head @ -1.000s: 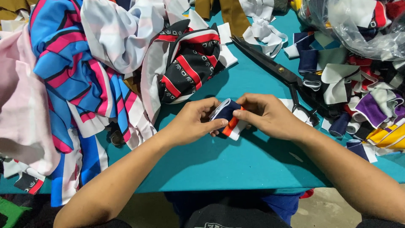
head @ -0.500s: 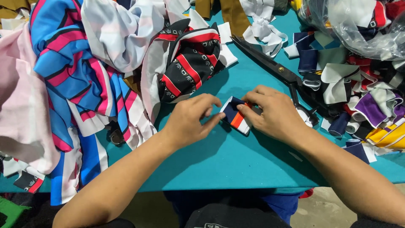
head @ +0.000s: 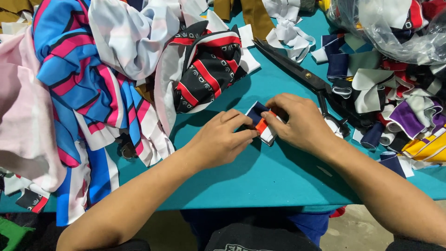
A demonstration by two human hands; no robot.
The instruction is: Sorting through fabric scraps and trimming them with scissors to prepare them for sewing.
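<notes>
Teal desk (head: 260, 181) carries a small navy, orange and white fabric strip (head: 261, 122), which my left hand (head: 223, 139) and right hand (head: 299, 122) both pinch just left of the black scissors (head: 306, 79); beyond it lies a black-and-red striped cloth (head: 209, 69).

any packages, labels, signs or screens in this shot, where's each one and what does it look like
Clear plastic bag: top right corner of the teal table, crumpled and see-through, stuffed with red, white and dark fabric pieces.
No labels, signs or screens show.
The small piece pinched between the left hand and right hand is folded fabric in navy, orange and white, not a label as far as can be told.
</notes>
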